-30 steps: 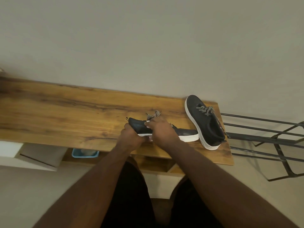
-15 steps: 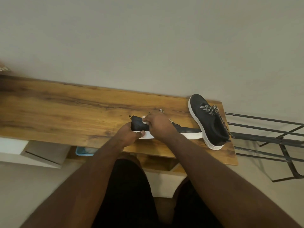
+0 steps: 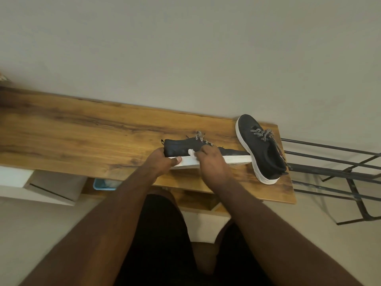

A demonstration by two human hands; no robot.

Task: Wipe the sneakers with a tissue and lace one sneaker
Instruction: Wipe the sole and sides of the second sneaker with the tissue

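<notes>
Left hand (image 3: 159,162) grips the near sneaker's (image 3: 181,148) heel at the tabletop's (image 3: 72,137) front edge; right hand (image 3: 210,162) presses what looks like a tissue (image 3: 191,153) against it, fingers curled. Second sneaker (image 3: 259,145) by the right edge.

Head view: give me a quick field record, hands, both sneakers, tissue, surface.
left hand: grips the heel end of the near sneaker, thumb on its white sole
right hand: presses the tissue on that sneaker's dark side
tissue: small white wad, mostly hidden under the fingers
near sneaker: tipped on its side, toe toward the other shoe
far sneaker: upright at the right end, untouched
wooden table: holds both shoes
</notes>
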